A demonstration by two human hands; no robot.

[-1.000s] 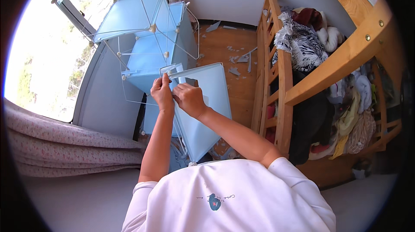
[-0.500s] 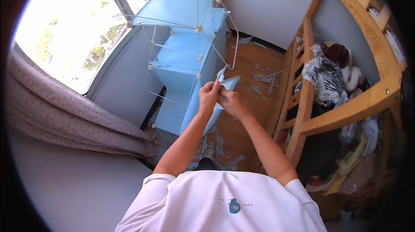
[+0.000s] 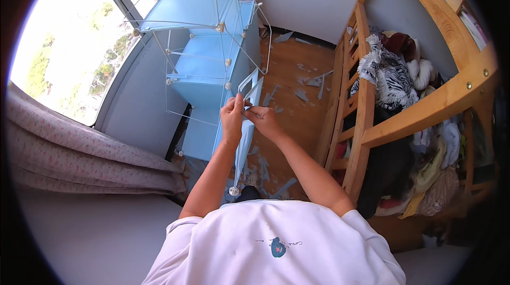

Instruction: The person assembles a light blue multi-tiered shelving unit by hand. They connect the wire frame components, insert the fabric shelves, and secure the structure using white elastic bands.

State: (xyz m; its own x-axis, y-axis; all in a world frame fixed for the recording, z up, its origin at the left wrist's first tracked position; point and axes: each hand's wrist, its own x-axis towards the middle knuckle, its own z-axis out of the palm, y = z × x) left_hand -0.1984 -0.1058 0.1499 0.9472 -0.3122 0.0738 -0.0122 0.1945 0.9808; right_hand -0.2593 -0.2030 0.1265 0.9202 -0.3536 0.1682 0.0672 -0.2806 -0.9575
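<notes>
A light blue panel [image 3: 244,144] stands nearly edge-on in front of me, with a white round connector [image 3: 234,191] at its lower near corner. Its upper edge is pinched by my left hand [image 3: 231,118], thumb pointing up. Close beside it, my right hand [image 3: 264,121] has its fingers closed on the same edge; the fingertips partly hide what lies between them. Just beyond my hands rises a storage rack [image 3: 197,67] of blue panels, thin white wire frames and white corner connectors. One wire frame [image 3: 269,40] of the rack juts out to the right.
Torn pale scraps [image 3: 301,95] litter the brown wooden floor [image 3: 289,131]. To the right stands a wooden bunk bed [image 3: 425,120] with clothes and a zebra-patterned fabric [image 3: 396,83]. A bright window and a pink patterned curtain [image 3: 90,147] are on the left.
The blue panel has turned from showing its face to nearly edge-on, and its lower connector has come into sight. My hands stay together on it; the whole view has shifted.
</notes>
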